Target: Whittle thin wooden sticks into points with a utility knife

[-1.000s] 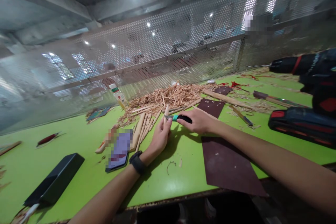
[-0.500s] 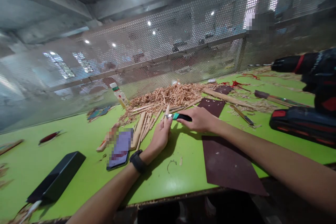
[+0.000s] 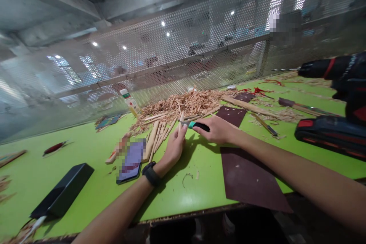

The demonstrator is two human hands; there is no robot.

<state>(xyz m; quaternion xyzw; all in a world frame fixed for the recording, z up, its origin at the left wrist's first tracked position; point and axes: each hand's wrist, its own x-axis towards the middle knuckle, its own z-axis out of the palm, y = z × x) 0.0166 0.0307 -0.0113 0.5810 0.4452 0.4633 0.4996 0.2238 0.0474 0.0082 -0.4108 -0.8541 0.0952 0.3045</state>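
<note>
The left hand [image 3: 175, 145] is gripping a slim, pale wooden stick [image 3: 182, 117], its fingers curling around the lower part while the narrow tip is pointing up above the thumb. The right hand [image 3: 219, 129] is closing around a black-and-green handled knife [image 3: 202, 126], whose short metal blade is lying across the stick, just beside the left thumb; whether thumb and blade are touching, I cannot tell.

The stick is likely weighing very little and staying stiff along its length, with its thinning tip being the fragile part. Its dry wood is probably offering fair grip, so the thick lower end, well below the blade, is looking like the place for holding it. The knife is seeming light and rigid too, its handle being the only safe hold.

Nearby, more pale wooden sticks [image 3: 161, 136] are lying in a row beside a broad, flat wooden piece [image 3: 151, 142] and a dark-edged phone [image 3: 130, 164]. Beyond, a heap of curled tan shavings [image 3: 190, 102] is spreading across the bright green tabletop [image 3: 177, 206]. A dark brown rectangular sheet [image 3: 248, 179] is resting below the right forearm, and a black-and-red power drill [image 3: 323, 133] is standing farther right.
</note>
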